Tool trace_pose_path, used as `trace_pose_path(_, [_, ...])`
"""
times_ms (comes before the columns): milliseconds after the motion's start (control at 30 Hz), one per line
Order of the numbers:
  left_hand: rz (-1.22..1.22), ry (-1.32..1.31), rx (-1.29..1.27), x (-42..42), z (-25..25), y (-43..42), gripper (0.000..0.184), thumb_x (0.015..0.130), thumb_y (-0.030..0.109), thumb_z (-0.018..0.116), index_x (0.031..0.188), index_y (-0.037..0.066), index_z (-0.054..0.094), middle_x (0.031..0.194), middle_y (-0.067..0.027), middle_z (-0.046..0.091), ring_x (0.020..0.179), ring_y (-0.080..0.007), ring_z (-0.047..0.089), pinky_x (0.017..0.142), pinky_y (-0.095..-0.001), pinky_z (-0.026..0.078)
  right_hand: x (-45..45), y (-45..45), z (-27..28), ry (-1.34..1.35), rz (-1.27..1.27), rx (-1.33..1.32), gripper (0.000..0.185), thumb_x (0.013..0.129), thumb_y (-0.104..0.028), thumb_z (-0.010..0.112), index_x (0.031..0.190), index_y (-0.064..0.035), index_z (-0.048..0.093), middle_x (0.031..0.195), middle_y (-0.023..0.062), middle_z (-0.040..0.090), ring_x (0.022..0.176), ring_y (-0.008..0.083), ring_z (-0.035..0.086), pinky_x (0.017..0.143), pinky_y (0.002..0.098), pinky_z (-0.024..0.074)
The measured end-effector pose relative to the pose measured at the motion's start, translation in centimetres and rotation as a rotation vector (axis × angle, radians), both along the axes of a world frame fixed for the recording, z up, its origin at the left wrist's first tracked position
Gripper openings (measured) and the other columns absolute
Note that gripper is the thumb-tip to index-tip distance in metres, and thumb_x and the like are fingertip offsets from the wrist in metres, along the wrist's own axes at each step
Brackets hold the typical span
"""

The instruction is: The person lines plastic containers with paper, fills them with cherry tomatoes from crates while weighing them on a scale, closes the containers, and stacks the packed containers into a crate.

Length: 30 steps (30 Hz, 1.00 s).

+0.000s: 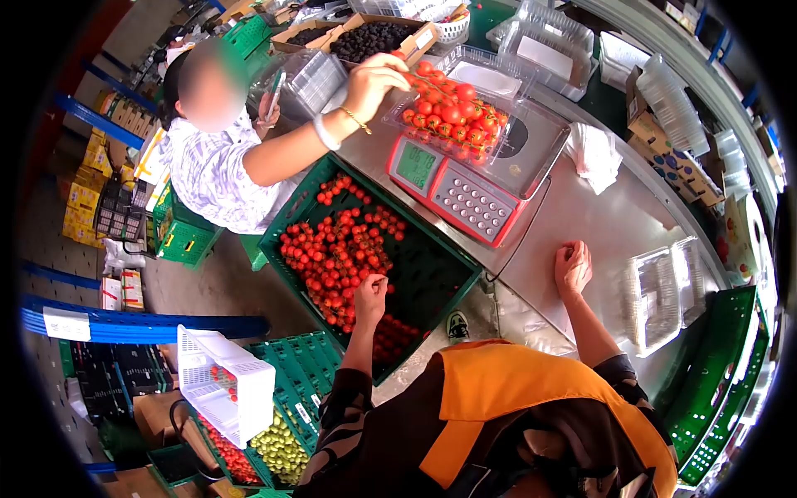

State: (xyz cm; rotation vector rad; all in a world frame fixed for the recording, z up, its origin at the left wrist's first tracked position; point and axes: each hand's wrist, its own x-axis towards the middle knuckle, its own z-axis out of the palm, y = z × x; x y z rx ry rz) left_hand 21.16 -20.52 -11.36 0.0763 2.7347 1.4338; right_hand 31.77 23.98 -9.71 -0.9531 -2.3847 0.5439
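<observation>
My left hand (370,298) is over the dark green crate (440,278), its fingers closed together beside the cherry tomatoes on the vine (336,261). Whatever is between those fingers, if anything, is hidden. On the metal table (535,286) rests my right hand (574,266), fingers curled in, with nothing visible in them. Ahead of it stands a red weighing scale (473,199) with a clear plastic tray of vine tomatoes (452,116) on top. A co-worker's hand (375,83) holds the end of a tomato vine at that tray.
Empty clear punnets (660,290) lie to the right, and a crumpled white bag (594,156) is behind the scale. A box of dark fruit (374,40) stands at the back. A white basket (228,382) and green grapes (282,448) are at lower left.
</observation>
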Motion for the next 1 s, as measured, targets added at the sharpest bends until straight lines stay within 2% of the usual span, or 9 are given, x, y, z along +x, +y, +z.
trace_pose_path(167, [-0.05, -0.041, -0.071, -1.0, 1.5, 1.4, 0.017, 0.09, 0.017, 0.067, 0.096, 0.002, 0.064, 0.08, -0.0126, 0.067, 0.072, -0.024, 0.067, 0.065, -0.033, 0.051, 0.1, -0.2, 0.0, -0.001, -0.012, 0.01, 0.01, 0.079, -0.013, 0.062, 0.088, -0.0106, 0.059, 0.088, 0.0068, 0.063, 0.088, 0.0281, 0.061, 0.077, 0.0418, 0.0499])
trace_pose_path(267, [-0.062, 0.023, -0.001, -1.3, 1.2, 1.0, 0.015, 0.09, 0.016, 0.067, 0.096, 0.002, 0.064, 0.082, -0.0129, 0.068, 0.073, -0.0237, 0.068, 0.065, -0.0331, 0.051, 0.2, 0.1, -0.7, -0.012, -0.029, 0.039, 0.011, 0.082, -0.014, 0.061, 0.092, -0.0101, 0.062, 0.085, 0.006, 0.063, 0.081, 0.0242, 0.062, 0.074, 0.0384, 0.0504])
trace_pose_path(367, [-0.051, 0.055, 0.045, -0.9, 2.1, 0.7, 0.013, 0.091, 0.014, 0.066, 0.097, 0.002, 0.065, 0.085, -0.012, 0.068, 0.074, -0.0228, 0.068, 0.065, -0.0327, 0.051, -0.7, 1.6, -0.8, 0.167, -0.078, -0.384, 0.013, 0.084, -0.015, 0.059, 0.095, -0.0085, 0.064, 0.08, 0.0043, 0.063, 0.073, 0.0176, 0.061, 0.071, 0.0326, 0.0499])
trace_pose_path(433, [-0.019, 0.064, 0.026, -0.5, 2.9, 0.2, 0.013, 0.09, 0.013, 0.066, 0.097, 0.002, 0.066, 0.087, -0.0114, 0.068, 0.074, -0.0216, 0.067, 0.065, -0.032, 0.051, -3.1, 3.1, 0.6, 0.342, -0.037, -0.398, 0.017, 0.089, -0.018, 0.058, 0.098, -0.0056, 0.065, 0.077, 0.0029, 0.063, 0.069, 0.0121, 0.057, 0.07, 0.0279, 0.048])
trace_pose_path(467, [0.001, 0.035, 0.037, -0.7, 2.2, -0.6, 0.015, 0.092, 0.014, 0.064, 0.101, 0.002, 0.067, 0.083, -0.0072, 0.07, 0.076, -0.0147, 0.069, 0.069, -0.0279, 0.052, -4.8, 3.4, 2.6, 0.421, -0.005, -0.406, 0.018, 0.09, -0.02, 0.058, 0.098, -0.0052, 0.065, 0.078, 0.0029, 0.063, 0.07, 0.0121, 0.057, 0.07, 0.0278, 0.0478])
trace_pose_path(633, [0.058, 0.038, 0.029, -1.2, 2.7, -3.3, 0.021, 0.094, 0.019, 0.064, 0.103, 0.001, 0.066, 0.089, -0.0113, 0.069, 0.079, -0.0201, 0.069, 0.069, -0.0313, 0.053, -13.8, 7.0, 9.1, 0.631, 0.19, -0.326, 0.024, 0.093, -0.023, 0.06, 0.103, -0.0025, 0.065, 0.083, 0.0021, 0.061, 0.073, 0.0092, 0.054, 0.069, 0.0253, 0.0459])
trace_pose_path(800, [0.213, -0.094, 0.054, -0.5, 5.5, -4.3, 0.026, 0.095, 0.024, 0.061, 0.104, 0.0, 0.066, 0.092, -0.0132, 0.07, 0.085, -0.0229, 0.07, 0.073, -0.0323, 0.054, -19.0, 9.3, 11.6, 0.333, 0.215, -0.391, 0.028, 0.093, -0.026, 0.059, 0.11, -0.0042, 0.066, 0.091, 0.0036, 0.066, 0.072, 0.0106, 0.059, 0.065, 0.0258, 0.0483])
trace_pose_path(900, [0.202, 0.004, 0.063, -0.1, 1.3, -6.7, 0.025, 0.094, 0.023, 0.062, 0.104, 0.0, 0.066, 0.094, -0.0125, 0.07, 0.084, -0.0218, 0.07, 0.073, -0.032, 0.054, -21.4, 8.7, 12.1, 0.321, 0.22, -0.584, 0.03, 0.091, -0.026, 0.059, 0.109, -0.0028, 0.065, 0.089, 0.0063, 0.069, 0.066, 0.0126, 0.062, 0.062, 0.0273, 0.0506])
trace_pose_path(1000, [0.245, -0.083, 0.034, 1.2, -0.5, -7.8, 0.025, 0.093, 0.023, 0.063, 0.104, 0.0, 0.066, 0.094, -0.0122, 0.07, 0.082, -0.021, 0.07, 0.073, -0.0315, 0.054, -24.0, 8.9, 11.2, 0.308, 0.219, -0.654, 0.031, 0.089, -0.025, 0.058, 0.109, -0.002, 0.065, 0.087, 0.0073, 0.07, 0.063, 0.0133, 0.064, 0.058, 0.0272, 0.0512])
